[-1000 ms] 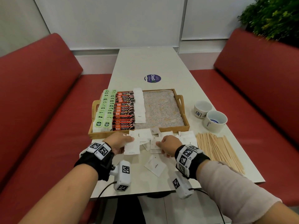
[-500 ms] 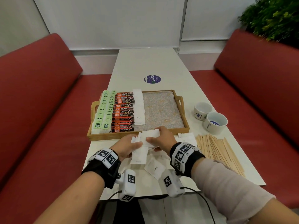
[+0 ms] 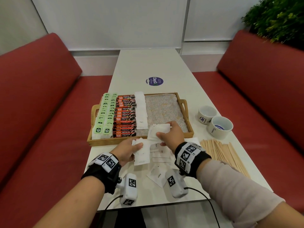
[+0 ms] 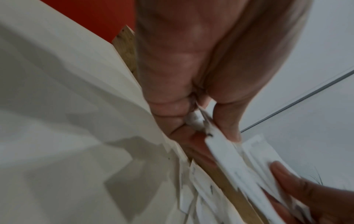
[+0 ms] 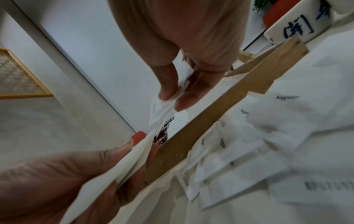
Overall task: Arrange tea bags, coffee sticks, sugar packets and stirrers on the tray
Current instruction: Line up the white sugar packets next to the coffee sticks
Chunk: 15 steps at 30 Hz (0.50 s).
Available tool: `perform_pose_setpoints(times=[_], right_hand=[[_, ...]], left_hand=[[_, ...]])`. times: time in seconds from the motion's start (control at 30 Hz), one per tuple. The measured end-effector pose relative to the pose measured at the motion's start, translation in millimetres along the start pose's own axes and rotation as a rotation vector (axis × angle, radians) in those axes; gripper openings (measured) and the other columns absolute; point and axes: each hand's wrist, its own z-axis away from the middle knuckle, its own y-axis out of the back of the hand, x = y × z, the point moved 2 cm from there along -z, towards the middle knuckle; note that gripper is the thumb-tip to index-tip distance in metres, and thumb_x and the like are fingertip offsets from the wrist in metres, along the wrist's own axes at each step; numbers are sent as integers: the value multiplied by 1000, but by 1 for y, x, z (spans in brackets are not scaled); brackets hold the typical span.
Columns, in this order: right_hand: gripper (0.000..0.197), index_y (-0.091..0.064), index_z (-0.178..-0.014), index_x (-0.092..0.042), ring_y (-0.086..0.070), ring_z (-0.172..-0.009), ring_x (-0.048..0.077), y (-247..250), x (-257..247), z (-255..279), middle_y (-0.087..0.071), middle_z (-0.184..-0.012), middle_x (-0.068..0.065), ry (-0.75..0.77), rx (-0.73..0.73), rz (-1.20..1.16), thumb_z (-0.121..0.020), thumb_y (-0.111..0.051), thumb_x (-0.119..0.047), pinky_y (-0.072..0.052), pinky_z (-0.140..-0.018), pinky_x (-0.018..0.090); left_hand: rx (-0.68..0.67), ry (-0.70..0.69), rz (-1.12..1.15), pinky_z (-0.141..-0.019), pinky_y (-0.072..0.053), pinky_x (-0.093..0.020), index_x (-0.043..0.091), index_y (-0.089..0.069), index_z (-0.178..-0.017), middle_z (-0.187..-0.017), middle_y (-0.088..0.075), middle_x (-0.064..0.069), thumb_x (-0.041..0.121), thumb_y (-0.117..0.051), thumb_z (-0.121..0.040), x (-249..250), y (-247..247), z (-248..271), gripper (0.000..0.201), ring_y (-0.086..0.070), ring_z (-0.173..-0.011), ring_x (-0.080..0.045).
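A wooden tray (image 3: pixel 141 141) holds green tea bags (image 3: pixel 105 116), red coffee sticks (image 3: pixel 125 117) and a column of white sugar packets (image 3: pixel 141 111); its right half is bare. My right hand (image 3: pixel 170 134) pinches a white sugar packet (image 3: pixel 158 130) (image 5: pixel 164 106) over the tray's front edge. My left hand (image 3: pixel 128 149) grips a stack of sugar packets (image 3: pixel 141 153) (image 4: pixel 226 151) just in front of the tray. More loose sugar packets (image 3: pixel 160 153) lie on the table between my hands. Wooden stirrers (image 3: pixel 223 153) lie in a pile at the right.
Two white ceramic cups (image 3: pixel 220 127) stand right of the tray, behind the stirrers. A round purple sticker (image 3: pixel 154 81) marks the table beyond the tray. Red bench seats (image 3: pixel 37 112) flank the table, and a green plant (image 3: pixel 276 18) sits at the upper right.
Both hands rose from the loose pile toward the tray. My right hand took a packet from the left hand's stack and carried it forward over the tray's front edge.
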Motion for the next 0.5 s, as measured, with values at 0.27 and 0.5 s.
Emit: perform_pose_setpoints(times=[0.27, 0.5], right_hand=[[41, -44, -111, -15, -66, -85, 24, -4, -18, -5, -58, -109, 9, 10, -172, -121, -82, -70, -4, -59, -61, 35], [34, -48, -108, -14, -64, -78, 22, -19, -20, -3, -58, -108, 12, -88, -459, -1, -84, -64, 4, -53, -44, 23]], left_hand=[[60, 97, 196, -53, -56, -21, 4, -49, -131, -110, -63, -10, 11, -43, -100, 3, 5, -5, 32, -61, -87, -19], [6, 123, 360, -62, -59, -30, 3, -55, -123, -105, -68, -14, 11, -37, -101, 15, 1, -2, 30, -65, -89, -25]])
